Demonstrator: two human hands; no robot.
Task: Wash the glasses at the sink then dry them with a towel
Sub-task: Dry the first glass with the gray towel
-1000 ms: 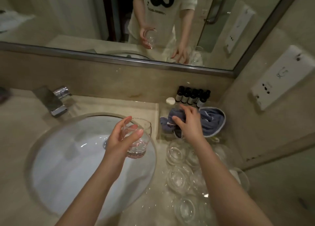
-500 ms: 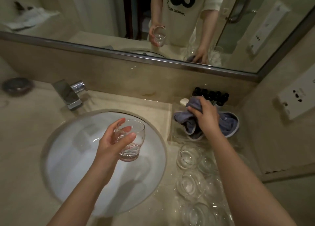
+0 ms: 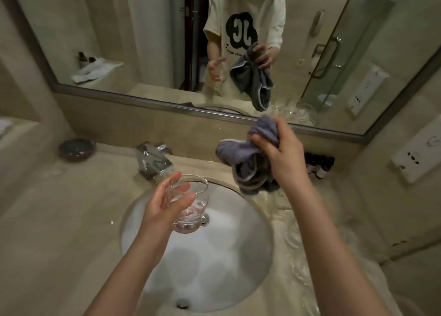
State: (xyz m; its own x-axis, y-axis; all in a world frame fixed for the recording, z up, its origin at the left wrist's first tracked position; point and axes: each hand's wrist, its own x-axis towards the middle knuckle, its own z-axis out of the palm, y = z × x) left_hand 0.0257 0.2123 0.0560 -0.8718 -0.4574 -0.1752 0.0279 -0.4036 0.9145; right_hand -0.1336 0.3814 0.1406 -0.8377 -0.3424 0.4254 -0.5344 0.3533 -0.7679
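Note:
My left hand (image 3: 167,206) holds a clear drinking glass (image 3: 193,210) upright above the white round sink (image 3: 238,256), fingers and thumb round its side. My right hand (image 3: 279,153) grips a grey-blue towel (image 3: 241,158) lifted in the air to the right of the tap; the towel hangs down below my fist. Several other clear glasses (image 3: 296,249) lie blurred on the counter to the right of the sink, partly hidden by my right forearm.
A chrome tap (image 3: 152,160) stands behind the sink. A dark round dish (image 3: 76,148) sits at the far left of the beige counter. Small dark bottles (image 3: 319,165) line the back wall at right. A wall mirror (image 3: 143,41) runs above.
My right hand has lifted the towel off the counter and up to the left. My left hand has kept the glass over the sink. The view has tilted up.

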